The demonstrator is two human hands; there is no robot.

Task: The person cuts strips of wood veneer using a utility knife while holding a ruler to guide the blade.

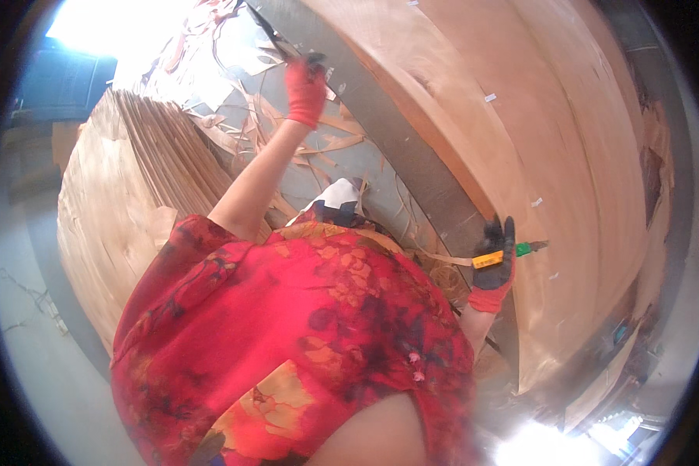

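Note:
My left hand (307, 89), in a red glove with dark fingers, reaches far forward along the table's edge. A long thin dark strip (266, 27) runs from its fingers; blur hides its kind and the exact grip. At the right, my right hand (493, 260), in a red and black glove, is closed around a knife with a yellow and green handle (487, 260). The knife's narrow blade points right, over a large pale wood veneer sheet (551, 171). Small white tabs dot this sheet.
A grey table edge (412, 155) runs diagonally beneath the veneer. Thin veneer offcuts (330, 144) litter the floor between table and body. On the left stands a big stack of wavy veneer sheets (116, 210). A blue box-like object (66, 85) is at the far left.

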